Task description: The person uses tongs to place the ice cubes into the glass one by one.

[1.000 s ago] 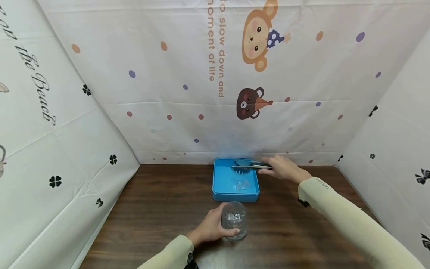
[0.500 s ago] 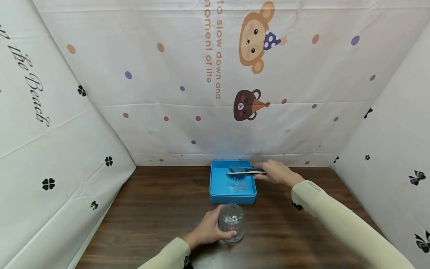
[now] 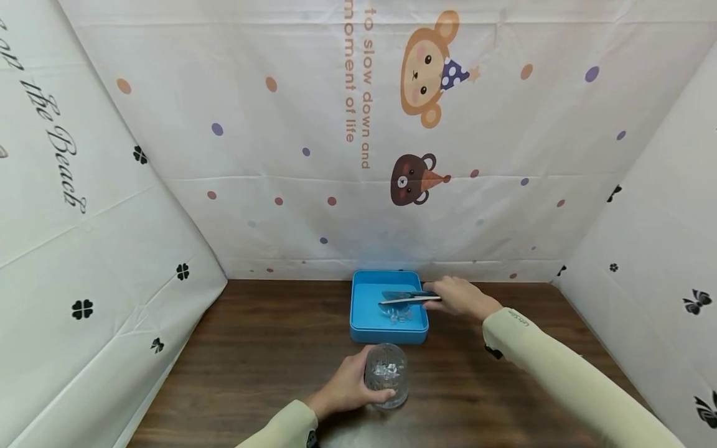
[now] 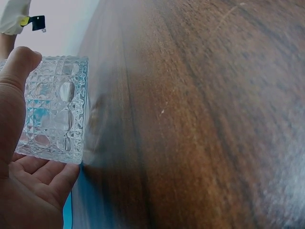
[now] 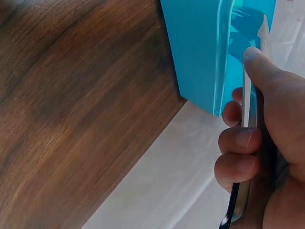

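My left hand [image 3: 344,384] grips a clear patterned glass tumbler [image 3: 386,373] on the table, with the thumb on the near side. In the left wrist view, the faceted wall of the tumbler [image 4: 57,114] stands between thumb and fingers. My right hand [image 3: 460,297] holds a pair of tongs [image 3: 407,300], whose ends reach over the right side of a blue tray [image 3: 386,336]. Several small clear pieces like ice cubes [image 3: 401,317] lie in the tray, just under the tongs. In the right wrist view, my fingers curl round the tongs [image 5: 247,107]; the tips are partly hidden.
The tray stands at the back of a dark wooden table [image 3: 280,336], against a printed white cloth wall [image 3: 269,143]. More white cloth [image 3: 112,249] hangs at the left and right sides. The tumbler is just in front of the tray.
My right hand has moved the tongs toward the near side of the tray, over the clear pieces. The left hand keeps its grip on the tumbler. The head view has shifted slightly.
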Tool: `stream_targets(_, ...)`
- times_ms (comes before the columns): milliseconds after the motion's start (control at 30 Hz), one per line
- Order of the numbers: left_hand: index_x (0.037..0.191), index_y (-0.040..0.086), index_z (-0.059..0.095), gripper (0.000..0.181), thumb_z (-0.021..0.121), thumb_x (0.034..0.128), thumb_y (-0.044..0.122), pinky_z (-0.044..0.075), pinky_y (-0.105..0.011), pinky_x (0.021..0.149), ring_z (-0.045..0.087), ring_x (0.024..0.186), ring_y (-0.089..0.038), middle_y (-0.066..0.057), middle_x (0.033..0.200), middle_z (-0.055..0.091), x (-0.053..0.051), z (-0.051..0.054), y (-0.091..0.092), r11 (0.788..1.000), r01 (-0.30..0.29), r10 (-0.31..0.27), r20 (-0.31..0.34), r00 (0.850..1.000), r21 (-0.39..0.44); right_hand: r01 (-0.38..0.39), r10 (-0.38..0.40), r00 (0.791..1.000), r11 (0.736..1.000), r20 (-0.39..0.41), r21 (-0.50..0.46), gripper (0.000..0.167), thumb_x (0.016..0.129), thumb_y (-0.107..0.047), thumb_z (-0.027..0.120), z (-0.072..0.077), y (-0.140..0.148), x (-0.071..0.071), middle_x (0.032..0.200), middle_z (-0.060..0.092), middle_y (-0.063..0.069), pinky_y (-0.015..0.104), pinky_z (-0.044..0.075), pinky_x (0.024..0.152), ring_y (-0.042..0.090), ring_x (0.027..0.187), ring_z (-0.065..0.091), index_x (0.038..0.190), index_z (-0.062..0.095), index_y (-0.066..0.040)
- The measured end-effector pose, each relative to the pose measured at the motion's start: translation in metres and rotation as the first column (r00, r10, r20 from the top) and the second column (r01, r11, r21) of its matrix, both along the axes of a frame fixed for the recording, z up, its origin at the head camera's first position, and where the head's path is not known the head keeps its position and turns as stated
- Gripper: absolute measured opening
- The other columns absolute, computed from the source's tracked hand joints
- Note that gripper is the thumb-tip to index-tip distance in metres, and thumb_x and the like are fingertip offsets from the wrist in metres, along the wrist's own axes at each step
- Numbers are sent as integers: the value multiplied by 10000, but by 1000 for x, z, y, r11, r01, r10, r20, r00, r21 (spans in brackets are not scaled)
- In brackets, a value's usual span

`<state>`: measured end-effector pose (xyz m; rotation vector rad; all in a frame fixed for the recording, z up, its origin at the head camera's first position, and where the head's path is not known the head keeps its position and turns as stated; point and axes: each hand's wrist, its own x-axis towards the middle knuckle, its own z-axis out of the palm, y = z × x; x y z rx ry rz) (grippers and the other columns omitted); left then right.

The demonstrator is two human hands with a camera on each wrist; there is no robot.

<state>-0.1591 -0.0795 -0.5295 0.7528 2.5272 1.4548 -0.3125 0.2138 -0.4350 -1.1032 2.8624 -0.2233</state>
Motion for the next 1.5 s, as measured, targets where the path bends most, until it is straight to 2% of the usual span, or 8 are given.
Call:
stream_targets(200, 1410, 136, 511, 724, 848, 839, 427, 555, -279, 849, 658, 1037, -80, -34, 1251, 670, 2, -1, 1, 1000, 13, -13, -7, 1000, 24, 37, -37, 999, 998, -8, 48, 366, 972, -309, 729, -2, -4, 4, 802, 639, -35, 309, 497, 596, 92, 647, 546, 1217, 703, -38)
stream_targets(500, 1406, 144, 513, 719, 857, 832, 408, 553, -275, 857, 657, 1058, -82, -22, 1265, 667, 3, 0, 1, 1000, 12, -12, 3, 1000, 22, 36, -37, 999, 996, 3, 84, 407, 980, -282, 722, -6, -10, 2, 941, 720, 45, 339, 551, 650, 109, 711, 618, 1287, 690, -17)
stream_targets(733, 1412, 139, 504, 727, 850, 837, 421, 555, -275, 851, 649, 1052, -71, -32, 1268, 664, 0, 0, 0, 1000, 18, -18, -5, 1000, 23, 34, -35, 999, 998, 11, 60, 349, 991, -235, 709, -4, -10, 1, 885, 696, 30, 299, 471, 585, 88, 649, 549, 1273, 697, -30)
stream_targets(1000, 1424, 144, 499, 734, 843, 843, 429, 557, -278, 849, 650, 1058, -75, -34, 1273, 662, -2, -1, 0, 1000, 17, -17, -9, 1000, 19, 36, -36, 999, 998, 3, 47, 343, 990, -219, 710, -6, -10, 0, 1017, 737, 89, 294, 495, 599, 99, 672, 556, 1276, 704, -30)
stream_targets(1500, 1425, 145, 506, 743, 852, 831, 429, 555, -278, 850, 649, 1064, -78, -14, 1275, 658, 0, 1, 1, 1000, 8, -8, 8, 1000, 13, 59, -60, 998, 998, 34, 33, 350, 999, -209, 696, -5, -9, 4, 1010, 735, 84, 285, 460, 565, 96, 636, 535, 1305, 695, -37)
